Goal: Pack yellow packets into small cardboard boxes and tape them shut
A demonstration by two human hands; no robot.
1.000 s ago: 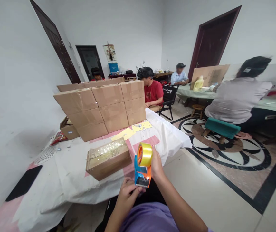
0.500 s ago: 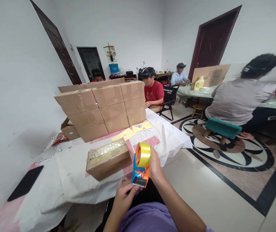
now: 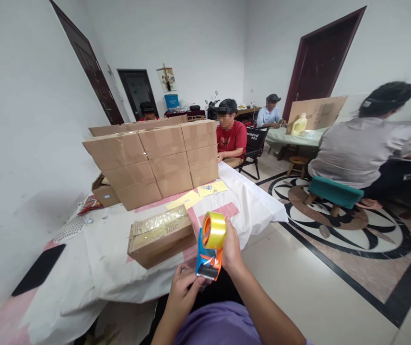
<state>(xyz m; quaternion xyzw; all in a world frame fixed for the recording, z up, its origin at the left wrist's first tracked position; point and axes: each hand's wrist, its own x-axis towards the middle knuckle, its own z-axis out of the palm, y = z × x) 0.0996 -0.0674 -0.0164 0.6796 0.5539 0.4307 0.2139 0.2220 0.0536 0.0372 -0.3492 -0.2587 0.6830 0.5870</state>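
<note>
A tape dispenser (image 3: 208, 258), blue and orange with a yellowish roll of packing tape (image 3: 215, 231) on it, is held up over my lap. My right hand (image 3: 231, 244) is closed around its far right side, fingers mostly hidden behind the roll. At the dispenser's near, toothed end, my left hand (image 3: 184, 286) is closed, with thumb and fingertips pinching its lower edge; whether a loose tape end lies between them cannot be seen. Just beyond, to the left, a cardboard box (image 3: 167, 244) with shiny tape along its top lies on the table.
Stacked cardboard boxes (image 3: 169, 167) form a wall across the table (image 3: 108, 268). A black flat object (image 3: 39, 270) lies at the left, yellow papers (image 3: 210, 188) near the stack. A person in red (image 3: 232, 136) sits behind; another sits on a green stool (image 3: 340, 192) at the right.
My view has shifted slightly. Both hands and the tape dispenser keep nearly the same pose. The person on the stool has moved an arm forward.
</note>
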